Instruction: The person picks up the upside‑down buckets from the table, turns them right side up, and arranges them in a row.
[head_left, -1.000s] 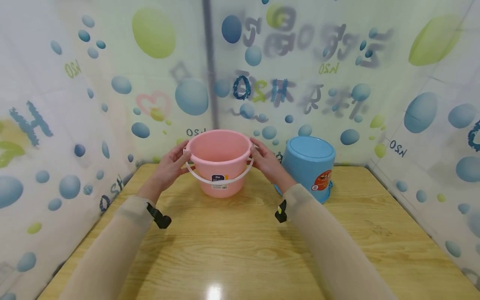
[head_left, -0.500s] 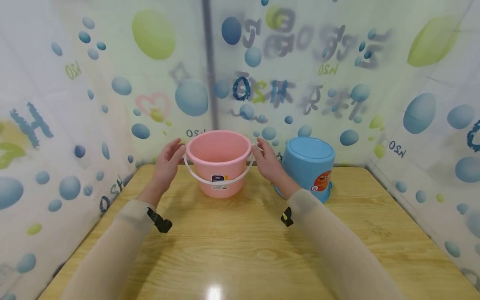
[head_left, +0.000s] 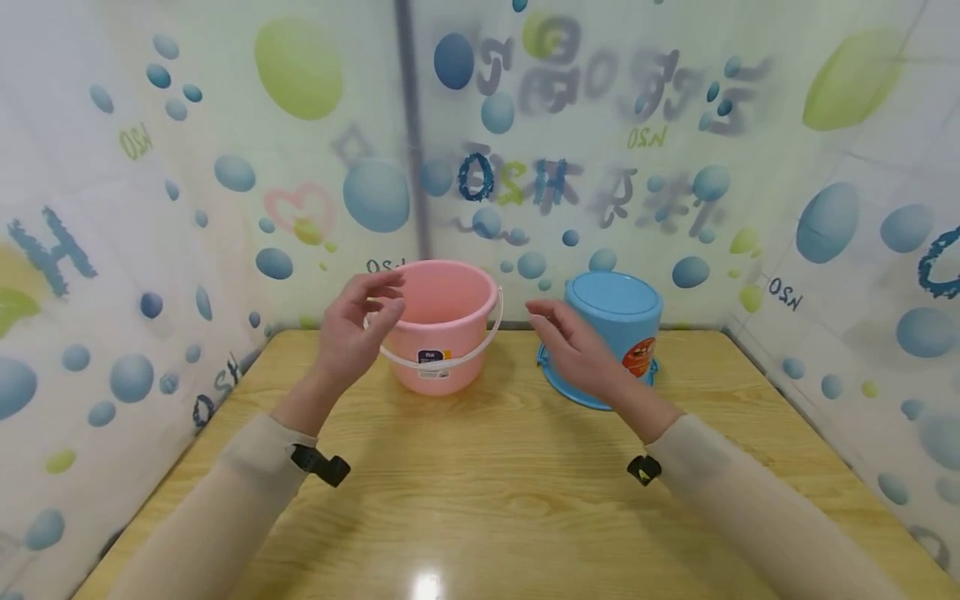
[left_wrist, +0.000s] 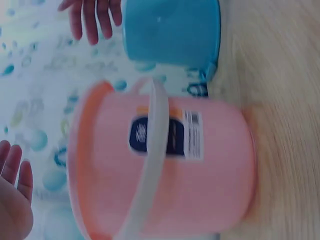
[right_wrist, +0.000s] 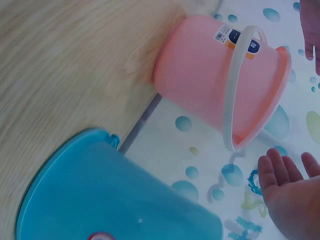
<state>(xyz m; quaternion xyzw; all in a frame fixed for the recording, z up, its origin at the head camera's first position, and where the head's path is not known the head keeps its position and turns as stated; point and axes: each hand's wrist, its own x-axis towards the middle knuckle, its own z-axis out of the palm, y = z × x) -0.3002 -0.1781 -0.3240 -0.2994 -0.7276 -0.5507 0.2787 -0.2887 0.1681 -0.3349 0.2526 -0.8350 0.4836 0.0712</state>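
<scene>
The pink bucket (head_left: 442, 337) stands upright at the back of the table, its white handle (head_left: 450, 363) hanging down across the front label. My left hand (head_left: 358, 329) is in front of the bucket's left rim in the head view, fingers loosely bent and holding nothing. To the right, a blue bucket (head_left: 615, 312) sits upside down, with a red round label on its side. My right hand (head_left: 577, 346) overlaps the blue bucket's left side in the head view, relaxed and with nothing in it. Both buckets also show in the right wrist view, with the right palm (right_wrist: 292, 200) beside them.
The wooden table (head_left: 480, 500) reaches back to a curtain (head_left: 300, 167) printed with bubbles and letters, which also closes in the left and right sides. A bright reflection lies near the table's front edge.
Both hands have let go of the pink bucket's rim. The right hand has moved right, toward the blue bucket; the left has come up and nearer. The pink bucket stays in place.
</scene>
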